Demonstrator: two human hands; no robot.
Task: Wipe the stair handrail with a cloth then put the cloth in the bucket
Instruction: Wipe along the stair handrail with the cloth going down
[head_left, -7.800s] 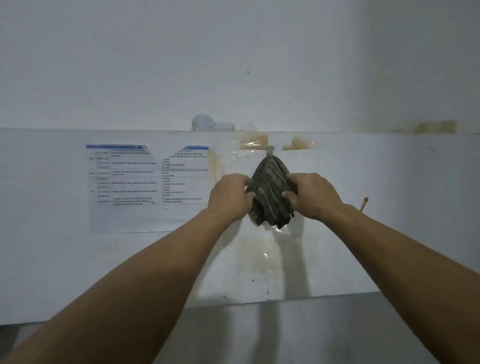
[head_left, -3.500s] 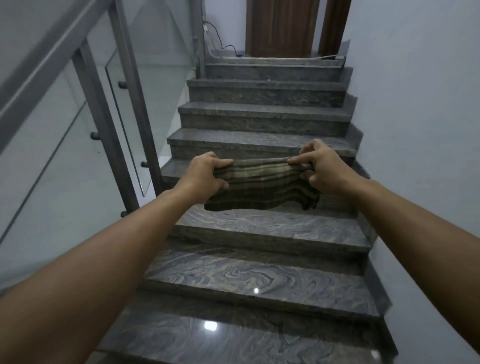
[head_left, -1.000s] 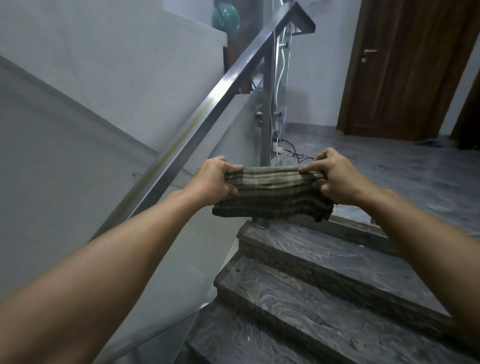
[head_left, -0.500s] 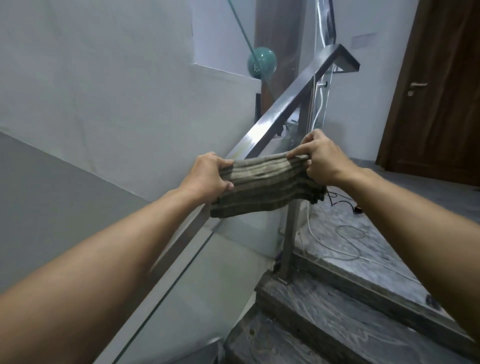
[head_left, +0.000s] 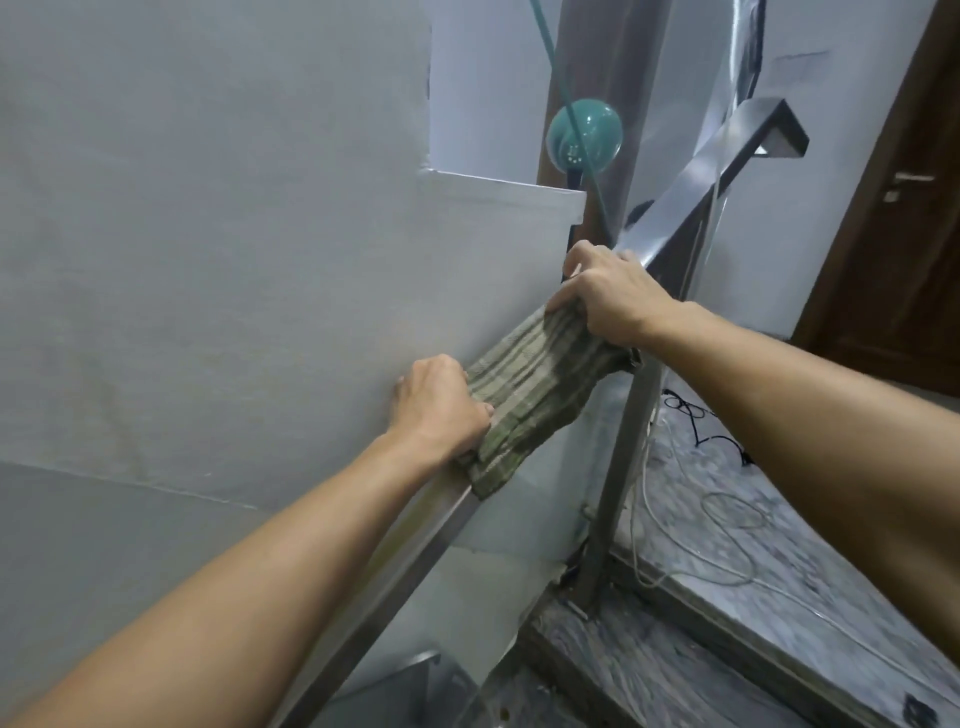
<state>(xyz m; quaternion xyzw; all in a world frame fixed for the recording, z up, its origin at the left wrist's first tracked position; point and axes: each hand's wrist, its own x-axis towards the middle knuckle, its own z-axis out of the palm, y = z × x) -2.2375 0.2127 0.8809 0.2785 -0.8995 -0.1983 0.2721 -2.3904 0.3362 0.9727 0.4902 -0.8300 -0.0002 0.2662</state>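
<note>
On a stairwell, both hands, left (head_left: 441, 405) at 7 o'clock, right (head_left: 608, 301), clench a soft, limp cloth (head_left: 535, 395) draped over the rail (head_left: 691, 192).

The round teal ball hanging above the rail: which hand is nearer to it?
Right. The right hand grips the striped cloth's upper end just below the teal ball; the left hand is lower down.

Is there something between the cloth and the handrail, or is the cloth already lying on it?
Nothing visible stands between them. The cloth is draped over the handrail, with the left hand and right hand gripping its two ends.
</note>
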